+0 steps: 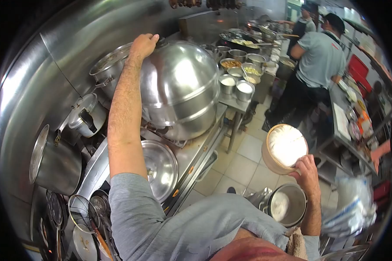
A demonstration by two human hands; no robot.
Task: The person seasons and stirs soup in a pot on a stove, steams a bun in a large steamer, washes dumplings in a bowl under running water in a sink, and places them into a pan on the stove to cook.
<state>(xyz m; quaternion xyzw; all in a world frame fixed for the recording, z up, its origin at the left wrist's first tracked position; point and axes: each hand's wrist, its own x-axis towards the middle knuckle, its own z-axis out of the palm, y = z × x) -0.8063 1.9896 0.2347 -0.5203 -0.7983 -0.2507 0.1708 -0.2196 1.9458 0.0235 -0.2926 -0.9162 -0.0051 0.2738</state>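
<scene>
Left hand (144,46): smooth metal dome (178,74) | right hand (307,174): round tan tub (271,160)

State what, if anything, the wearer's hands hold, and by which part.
The right hand holds a round, tan, wooden-looking container by its near edge. The left hand is at the silver domed metal lid's top; grip unclear.

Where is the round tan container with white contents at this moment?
The round tan container is right of centre in the head view, held at its side by the person's right hand; an open metal pot appears just below it.
</scene>
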